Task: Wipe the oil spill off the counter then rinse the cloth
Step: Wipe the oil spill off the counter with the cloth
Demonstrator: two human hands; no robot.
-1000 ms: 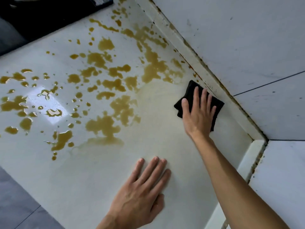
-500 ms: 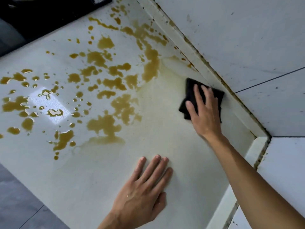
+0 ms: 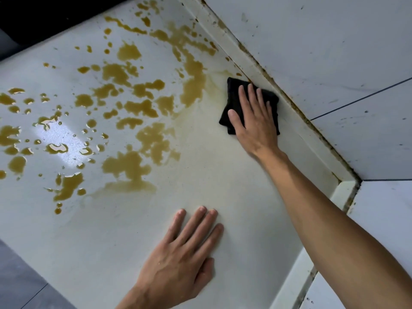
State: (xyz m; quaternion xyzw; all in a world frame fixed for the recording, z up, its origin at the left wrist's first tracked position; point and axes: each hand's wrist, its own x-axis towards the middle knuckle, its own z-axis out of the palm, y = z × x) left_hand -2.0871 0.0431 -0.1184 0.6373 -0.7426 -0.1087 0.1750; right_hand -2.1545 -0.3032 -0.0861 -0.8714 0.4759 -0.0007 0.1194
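Nearest, the left hand (image 3: 182,255) lies palm down on the pale table (image 3: 111,241), fingers straight and close together, holding nothing. Further off to the right, the right hand (image 3: 254,117) reaches out on a bare arm and presses flat on the black cloth (image 3: 233,101), fingers stretched over it rather than curled round; the cloth shows past the fingertips and on the thumb side, folded into a small pad. The cloth sits at the far right of the table, just beside the raised white edging (image 3: 296,130) that runs along the wall. Left of the cloth the oil spill (image 3: 138,103) spreads in amber puddles and droplets over the middle and left of the table, with a thin yellowish film between the puddles and the cloth. A bright patch of light glares on the wet surface at the left. The wall (image 3: 334,52) is of large pale tiles with dark seams, and grime lines the joint above the edging. At the near left corner grey floor (image 3: 15,282) shows. No writing can be read anywhere.
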